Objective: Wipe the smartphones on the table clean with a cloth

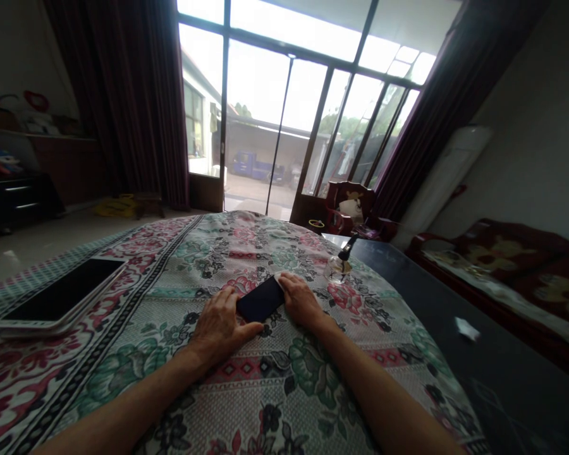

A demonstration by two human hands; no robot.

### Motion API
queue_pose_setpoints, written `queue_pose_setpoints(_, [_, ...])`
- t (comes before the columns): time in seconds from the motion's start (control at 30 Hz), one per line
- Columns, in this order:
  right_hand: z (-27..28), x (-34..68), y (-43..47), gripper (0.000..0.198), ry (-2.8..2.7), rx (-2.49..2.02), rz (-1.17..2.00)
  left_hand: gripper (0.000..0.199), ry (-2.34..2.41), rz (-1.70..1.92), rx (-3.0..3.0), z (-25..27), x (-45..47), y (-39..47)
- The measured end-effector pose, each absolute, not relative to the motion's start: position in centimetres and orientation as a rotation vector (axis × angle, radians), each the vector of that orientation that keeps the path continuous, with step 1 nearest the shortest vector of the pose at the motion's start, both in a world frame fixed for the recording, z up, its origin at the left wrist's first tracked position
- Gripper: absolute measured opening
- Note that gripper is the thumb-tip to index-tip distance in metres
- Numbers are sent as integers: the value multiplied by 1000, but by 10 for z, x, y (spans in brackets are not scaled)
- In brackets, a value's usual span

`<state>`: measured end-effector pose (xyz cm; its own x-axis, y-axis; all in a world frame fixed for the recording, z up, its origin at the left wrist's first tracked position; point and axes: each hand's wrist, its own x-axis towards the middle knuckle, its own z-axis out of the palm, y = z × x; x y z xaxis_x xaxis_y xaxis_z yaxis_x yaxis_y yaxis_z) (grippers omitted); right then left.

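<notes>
A dark-screened smartphone (pixel 260 299) lies at a slant, screen up, on the flowered tablecloth (pixel 180 354) in front of me. My left hand (pixel 220 323) grips its left end, thumb along the near edge and fingers at the far side. At the right end, my right hand (pixel 301 299) has its fingers bent over the phone's corner. A small white patch (pixel 277 277) shows by the right fingertips; whether it belongs to the phone or is a separate piece, I cannot make out. The screen looks dark and blank.
A white-framed tablet (pixel 66 292) lies on the left of the table. A glass jar (pixel 339 268) with a black top stands beyond my right hand. To the right are a dark table (pixel 431 316) with a white scrap (pixel 467 329) and a wooden sofa (pixel 512 265).
</notes>
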<state>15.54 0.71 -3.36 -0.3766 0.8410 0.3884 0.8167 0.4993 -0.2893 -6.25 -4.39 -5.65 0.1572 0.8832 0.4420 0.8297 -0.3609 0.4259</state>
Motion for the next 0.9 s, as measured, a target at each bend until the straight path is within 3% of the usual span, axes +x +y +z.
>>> queue_pose_setpoints(0.47, [-26, 123, -17, 43, -2480, -965, 192, 67, 1751, 954, 2351, -58, -63, -44])
queue_pose_setpoints(0.9, [-37, 148, 13, 47, -2261, -1290, 129, 62, 1702, 995, 2329, -55, -63, -44])
